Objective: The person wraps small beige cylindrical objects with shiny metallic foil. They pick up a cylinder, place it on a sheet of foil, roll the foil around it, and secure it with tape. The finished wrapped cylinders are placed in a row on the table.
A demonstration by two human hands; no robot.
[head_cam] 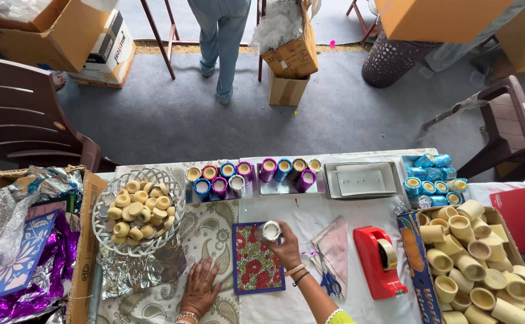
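Observation:
My right hand (286,249) holds up a small silver foil-wrapped cup (271,230) above a red floral-patterned board (255,267) with a blue rim. My left hand (200,288) rests flat, fingers spread, on the paisley tablecloth beside a sheet of silver foil (136,270). To the left stands a clear basket (175,198) filled with cream round pieces.
Foil-wrapped cups in several colours fill trays (256,187) at the table's far edge; a white tray (361,180) and blue cups (433,177) lie right. Red tape dispenser (379,261), blue scissors (329,282), box of cream cups (478,258). A person (220,42) stands beyond, among cardboard boxes and chairs.

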